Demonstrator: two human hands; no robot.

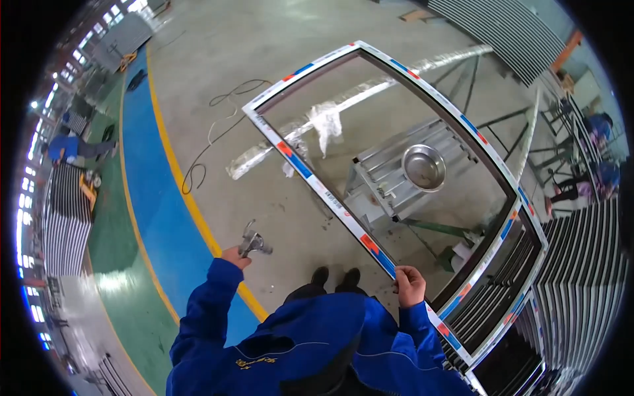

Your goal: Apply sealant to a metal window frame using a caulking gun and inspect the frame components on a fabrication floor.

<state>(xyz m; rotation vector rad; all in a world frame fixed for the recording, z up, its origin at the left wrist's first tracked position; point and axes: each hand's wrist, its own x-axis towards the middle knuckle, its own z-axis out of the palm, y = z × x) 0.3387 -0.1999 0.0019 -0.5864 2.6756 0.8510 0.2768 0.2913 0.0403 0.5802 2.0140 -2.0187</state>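
Note:
My left hand (236,258) is closed on a small grey object (253,243) with a thin curved part on top; its kind cannot be made out. It hangs over the floor, left of my feet. My right hand (411,286) has its fingers curled in a pinch at the near edge of a large window frame (328,197). White film with red and blue print covers the frame, and a narrower glazed section (498,287) adjoins on the right. Whether the fingers grip the frame or only its film is hard to see.
Through the glass show a metal stand (376,168) bearing a steel bowl (424,167), and a bar wrapped in silvery film (356,94). Cables (211,142) lie on the floor. Stacked dark profiles (581,264) stand right. A person (66,148) is far left; others work far right.

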